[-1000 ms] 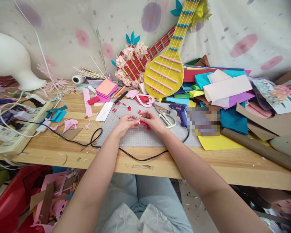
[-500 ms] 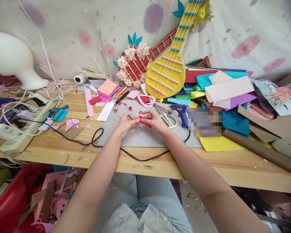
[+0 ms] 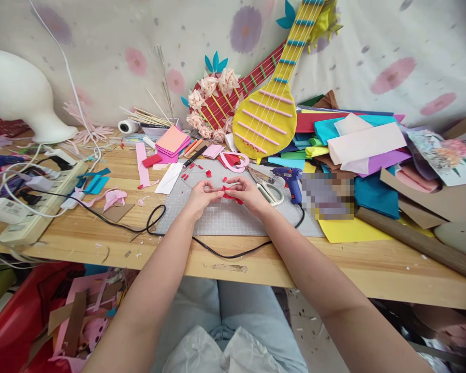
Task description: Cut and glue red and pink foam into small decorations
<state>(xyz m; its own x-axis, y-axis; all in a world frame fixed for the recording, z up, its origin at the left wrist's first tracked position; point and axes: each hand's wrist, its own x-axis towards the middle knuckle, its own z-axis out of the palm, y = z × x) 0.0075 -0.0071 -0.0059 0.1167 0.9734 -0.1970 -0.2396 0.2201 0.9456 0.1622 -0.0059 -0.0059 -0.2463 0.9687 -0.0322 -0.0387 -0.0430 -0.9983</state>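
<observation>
My left hand (image 3: 201, 198) and my right hand (image 3: 247, 192) meet over a grey cutting mat (image 3: 233, 220) on the wooden table. Both pinch a small red paper piece (image 3: 229, 195) between fingertips. A thin pale stick seems to run down from the pinch, hard to make out. Small red paper scraps (image 3: 208, 173) lie on the mat behind the hands.
Scissors (image 3: 267, 187) and a blue glue gun (image 3: 291, 179) lie right of my hands. A black cable (image 3: 155, 220) loops across the mat's front. Coloured sheets (image 3: 365, 150) pile up at right; a power strip (image 3: 31, 212) sits at left. Paper guitars (image 3: 264, 111) lean behind.
Both hands stay pinched on the red piece; the fingers have shifted it slightly. The view has barely moved.
</observation>
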